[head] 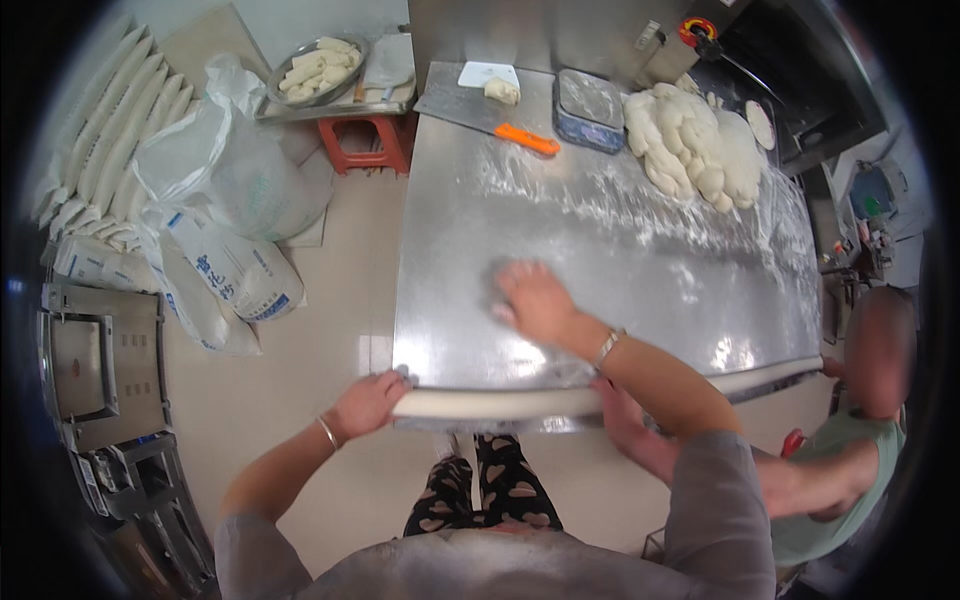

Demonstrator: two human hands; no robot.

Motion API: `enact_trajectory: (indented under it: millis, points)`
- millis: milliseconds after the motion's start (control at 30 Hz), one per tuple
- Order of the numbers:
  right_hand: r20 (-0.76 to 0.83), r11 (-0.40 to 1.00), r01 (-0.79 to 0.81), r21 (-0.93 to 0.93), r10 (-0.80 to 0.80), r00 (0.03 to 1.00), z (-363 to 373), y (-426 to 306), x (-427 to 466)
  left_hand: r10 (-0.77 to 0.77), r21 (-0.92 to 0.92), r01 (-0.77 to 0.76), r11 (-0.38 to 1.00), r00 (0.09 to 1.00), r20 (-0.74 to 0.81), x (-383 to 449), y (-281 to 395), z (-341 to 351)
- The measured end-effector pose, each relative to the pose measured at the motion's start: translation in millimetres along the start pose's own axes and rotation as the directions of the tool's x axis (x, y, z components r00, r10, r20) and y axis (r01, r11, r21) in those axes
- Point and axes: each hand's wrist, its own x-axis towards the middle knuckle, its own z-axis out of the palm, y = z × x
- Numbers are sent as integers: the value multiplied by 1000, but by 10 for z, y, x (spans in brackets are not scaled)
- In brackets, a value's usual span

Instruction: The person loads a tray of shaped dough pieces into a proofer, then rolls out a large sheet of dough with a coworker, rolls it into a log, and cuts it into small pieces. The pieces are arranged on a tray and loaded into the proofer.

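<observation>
A long pale dough roll [499,403] runs along the near edge of the stainless steel table [480,217]. At its left end, by the table's corner, my left hand [369,403] has its fingers curled on the dough. My right hand [538,301] is over the bare steel farther in, fingers spread and slightly blurred, with nothing seen in it; its palm side is hidden. Below my right forearm, a co-worker's hand [621,414] touches the middle of the roll. The co-worker's other hand [831,367] is at the right end.
A large dough mass [694,146], a scale [589,109], an orange-handled knife [526,139] and a small dough piece [501,91] occupy the far side. Flour bags [232,262] stand on the floor left. A bowl of dough pieces [319,71] sits beyond. The co-worker [832,480] stands close right.
</observation>
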Motion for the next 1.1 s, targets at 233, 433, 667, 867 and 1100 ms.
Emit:
enact_trajectory:
  millis: [233, 433, 667, 867, 1100]
  points:
    - [-470, 923, -357, -142, 255, 845, -408, 1293, 1845, -7, 6, 7, 1000, 999, 53, -135, 88, -32]
    - [-225, 956, -290, -45, 273, 935, -737, 1289, 1876, -42, -52, 44, 998, 999, 32, -246, 161, -51]
    - [-282, 878, -136, 459, 289, 915, -540, 725, 1506, -80, -9, 81, 997, 995, 58, -192, 35, -53]
    - [-448, 669, 110, 735, 357, 820, -358, -360, 220, -77, 66, 76, 995, 997, 21, -146, -138, -119]
    - [-417, 582, -49, 811, 636, 649, -411, -1062, -908, -52, 113, 50, 992, 999, 12, 77, -479, -92]
